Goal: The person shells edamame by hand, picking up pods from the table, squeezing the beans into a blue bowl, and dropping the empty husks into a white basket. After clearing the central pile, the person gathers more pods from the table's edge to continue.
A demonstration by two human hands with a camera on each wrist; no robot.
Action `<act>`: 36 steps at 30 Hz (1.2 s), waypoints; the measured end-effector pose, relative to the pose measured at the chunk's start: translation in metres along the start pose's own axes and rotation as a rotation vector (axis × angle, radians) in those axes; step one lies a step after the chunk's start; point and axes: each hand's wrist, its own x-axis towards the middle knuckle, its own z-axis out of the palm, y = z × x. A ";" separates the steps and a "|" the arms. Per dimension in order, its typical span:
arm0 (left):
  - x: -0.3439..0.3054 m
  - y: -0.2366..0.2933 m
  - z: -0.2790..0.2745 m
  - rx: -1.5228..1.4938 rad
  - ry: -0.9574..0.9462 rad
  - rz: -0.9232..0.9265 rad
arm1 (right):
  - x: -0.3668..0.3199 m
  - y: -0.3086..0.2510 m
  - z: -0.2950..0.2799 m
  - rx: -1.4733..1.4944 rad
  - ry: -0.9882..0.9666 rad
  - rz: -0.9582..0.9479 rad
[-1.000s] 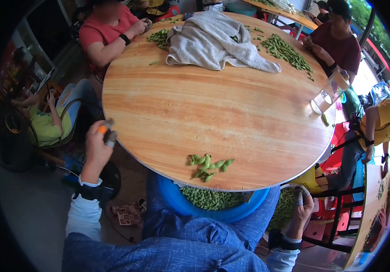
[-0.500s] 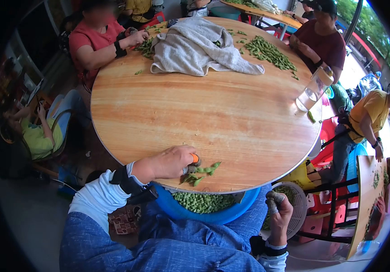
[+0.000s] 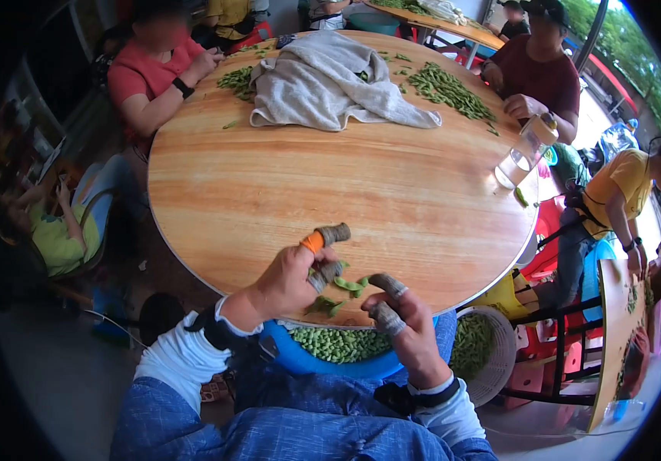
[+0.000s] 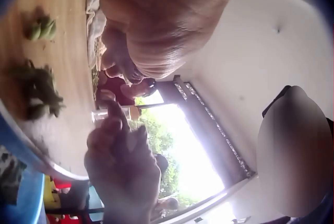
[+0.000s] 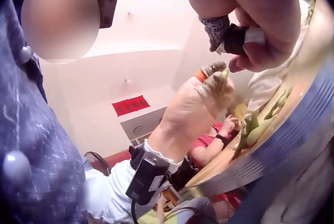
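My left hand (image 3: 284, 283) is over the near edge of the round wooden table (image 3: 292, 177), with grey wraps and an orange band on its fingers. In the right wrist view it pinches a green bean pod (image 5: 225, 72) between thumb and finger. To its right is my right hand (image 3: 416, 338), its wrapped thumb and forefinger held apart with a gap facing the left hand. Between the hands lie a few bean pods (image 3: 350, 284) on the table. Below the edge, at my lap, a blue basin (image 3: 365, 369) holds shelled green beans (image 3: 338, 343).
A white basket (image 3: 508, 346) of pods stands to the lower right. Farther back on the table are a grey towel (image 3: 307, 92), a heap of pods (image 3: 446, 86) and a clear bottle (image 3: 516, 157). Other people sit around the table.
My left hand first reached from the left to the pods at the table edge, then lifted off with a pod. The right hand rose from beside the basket towards the left hand.
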 end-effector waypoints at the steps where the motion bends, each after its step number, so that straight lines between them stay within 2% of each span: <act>1: -0.004 0.008 0.003 -0.017 -0.024 0.011 | 0.004 0.000 0.001 0.054 -0.014 0.031; 3: -0.010 0.017 0.010 -0.017 -0.025 0.091 | 0.010 0.001 0.008 0.123 0.001 0.080; 6: -0.017 0.004 0.021 0.129 0.048 0.269 | 0.011 0.006 0.007 0.173 0.000 0.025; 7: -0.019 0.006 0.021 0.131 0.005 0.173 | 0.011 0.008 0.005 0.164 -0.008 -0.004; 10: -0.016 0.024 0.014 -0.436 -0.227 -0.269 | 0.008 0.010 -0.002 0.112 -0.044 -0.071; 13: -0.014 0.003 0.016 -0.301 -0.452 -0.092 | 0.005 0.002 0.000 0.029 -0.083 -0.091; 16: -0.013 0.006 0.011 -0.460 -0.643 -0.346 | 0.000 0.001 -0.001 -0.001 -0.084 -0.099; 18: -0.020 -0.002 0.019 -0.577 -0.537 -0.301 | -0.003 0.004 -0.004 -0.019 -0.064 -0.127; 21: -0.027 0.000 0.023 -0.590 -0.345 -0.245 | -0.008 -0.003 0.002 -0.035 0.150 -0.143; 22: -0.029 0.004 0.022 -0.568 -0.276 -0.230 | -0.010 -0.003 0.000 -0.067 0.130 -0.101; 25: -0.030 0.017 0.021 -0.267 -0.081 0.047 | -0.017 0.001 -0.006 -0.104 0.058 -0.001; 28: -0.036 0.018 0.025 -0.129 -0.059 0.141 | -0.021 -0.004 -0.002 0.110 0.031 0.200; 32: -0.035 0.024 0.030 -0.054 -0.050 0.199 | -0.020 0.009 -0.004 0.186 0.013 0.079; 36: -0.034 0.018 0.028 -0.039 -0.257 -0.024 | -0.019 0.008 -0.001 0.047 0.018 -0.029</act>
